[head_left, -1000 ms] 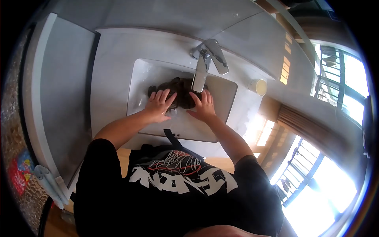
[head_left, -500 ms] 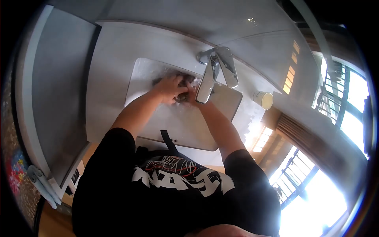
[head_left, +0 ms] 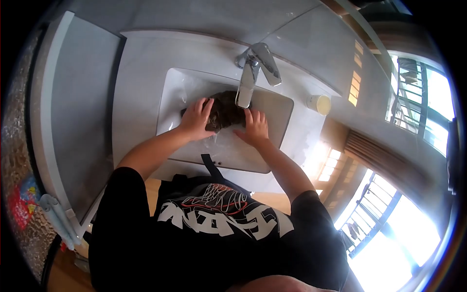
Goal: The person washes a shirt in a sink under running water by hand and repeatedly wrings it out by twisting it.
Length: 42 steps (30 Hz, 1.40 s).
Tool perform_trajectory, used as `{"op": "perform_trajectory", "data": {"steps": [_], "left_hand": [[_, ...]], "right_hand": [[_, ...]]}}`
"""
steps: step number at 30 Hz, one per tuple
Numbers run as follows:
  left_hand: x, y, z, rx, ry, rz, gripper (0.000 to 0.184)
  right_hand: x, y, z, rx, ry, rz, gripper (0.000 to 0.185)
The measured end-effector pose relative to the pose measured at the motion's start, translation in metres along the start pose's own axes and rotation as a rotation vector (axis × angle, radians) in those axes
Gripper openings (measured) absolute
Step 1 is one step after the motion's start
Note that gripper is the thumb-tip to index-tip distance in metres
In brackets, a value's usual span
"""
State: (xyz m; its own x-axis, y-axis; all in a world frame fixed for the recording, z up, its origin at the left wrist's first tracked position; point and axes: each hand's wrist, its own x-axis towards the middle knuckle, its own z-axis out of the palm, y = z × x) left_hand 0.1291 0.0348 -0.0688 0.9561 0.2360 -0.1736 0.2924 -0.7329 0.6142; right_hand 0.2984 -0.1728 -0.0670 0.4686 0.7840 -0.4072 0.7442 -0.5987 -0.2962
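Note:
A crumpled dark brown cloth (head_left: 226, 111) lies spread in the white sink (head_left: 194, 148), partly beneath the tap spout. My left hand (head_left: 197, 121) grips its left end, fingers over the top and thumb on the near side. At the other end, my right hand (head_left: 255, 127) has its fingertips on the cloth's right edge, just below the tap, with the thumb held apart toward the left. The chrome tap (head_left: 247, 82) partly covers the cloth's right side. Where the fingers press into the cloth is partly hidden.
A pale cup (head_left: 319, 104) stands on the counter (head_left: 136, 97) right of the sink. A grey panel (head_left: 85, 112) rises on the left. Bright windows (head_left: 389, 228) are to the right. A grey cloth (head_left: 58, 221) hangs at lower left.
My hands, earlier close together over the bunched cloth, have moved apart to its two ends. The cloth now lies wider and more visible. The view has shifted slightly.

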Motion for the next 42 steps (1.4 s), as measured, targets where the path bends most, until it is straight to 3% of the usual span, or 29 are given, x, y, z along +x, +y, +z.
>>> {"op": "perform_trajectory", "data": {"steps": [1, 4, 8, 9, 11, 13, 16, 18, 20, 21, 24, 25, 29, 31, 34, 37, 41, 42], "left_hand": [[0.005, 0.013, -0.008, 0.173, -0.121, -0.052, 0.119], [0.019, 0.009, 0.004, 0.327, -0.11, 0.114, 0.12], [0.042, -0.012, 0.028, 0.268, -0.145, 0.149, 0.122], [0.045, -0.014, 0.028, 0.278, -0.171, 0.148, 0.119], [0.049, -0.021, 0.035, 0.274, -0.144, 0.11, 0.114], [0.05, -0.018, 0.038, 0.271, -0.095, 0.108, 0.109], [0.053, -0.017, 0.027, 0.22, -0.013, 0.122, 0.098], [0.051, -0.022, 0.034, 0.071, -0.027, 0.111, 0.091], [0.041, -0.024, 0.035, -0.098, 0.026, 0.129, 0.057], [0.037, -0.023, 0.034, -0.11, -0.003, 0.108, 0.049], [0.035, -0.021, 0.024, -0.116, -0.095, 0.092, 0.035], [0.031, -0.018, 0.023, -0.122, -0.132, 0.09, 0.032], [0.011, -0.025, 0.025, -0.066, 0.005, 0.051, 0.031], [0.006, -0.013, 0.012, 0.006, -0.04, 0.006, 0.03], [0.001, -0.005, 0.011, 0.125, -0.096, -0.052, 0.035], [-0.001, 0.011, 0.009, 0.21, -0.165, -0.121, 0.044], [-0.006, 0.046, -0.013, 0.213, -0.249, -0.227, 0.065], [-0.007, 0.056, -0.02, 0.203, -0.255, -0.257, 0.07]], "right_hand": [[0.007, 0.0, -0.001, -0.064, 0.078, -0.044, 0.108], [0.045, -0.015, -0.002, -0.202, 0.043, -0.218, 0.116], [0.083, 0.002, 0.036, -0.252, -0.025, -0.338, 0.122], [0.088, 0.011, 0.046, -0.195, 0.101, -0.393, 0.115], [0.106, 0.013, 0.063, -0.358, -0.066, -0.308, 0.112], [0.111, 0.026, 0.088, -0.451, 0.02, -0.326, 0.099], [0.112, 0.017, 0.063, -0.572, 0.125, -0.419, 0.088], [0.098, -0.007, 0.024, -0.466, 0.011, -0.296, 0.089], [0.089, -0.006, 0.012, -0.314, -0.164, -0.125, 0.095], [0.083, -0.012, -0.005, -0.252, -0.284, -0.047, 0.089], [0.072, 0.006, -0.007, -0.043, -0.417, 0.008, 0.1], [0.06, 0.012, -0.01, 0.018, -0.334, -0.069, 0.08], [0.021, 0.011, -0.037, -0.05, -0.355, 0.071, 0.055], [0.0, -0.004, -0.06, -0.063, -0.379, 0.183, 0.047], [-0.021, 0.003, -0.049, 0.134, 0.099, 0.237, 0.03], [-0.032, 0.004, -0.062, 0.569, 0.396, 0.169, 0.031], [-0.067, -0.027, -0.117, 1.122, 0.373, 0.319, 0.029], [-0.069, -0.027, -0.124, 1.109, 0.39, 0.279, 0.029]]}}
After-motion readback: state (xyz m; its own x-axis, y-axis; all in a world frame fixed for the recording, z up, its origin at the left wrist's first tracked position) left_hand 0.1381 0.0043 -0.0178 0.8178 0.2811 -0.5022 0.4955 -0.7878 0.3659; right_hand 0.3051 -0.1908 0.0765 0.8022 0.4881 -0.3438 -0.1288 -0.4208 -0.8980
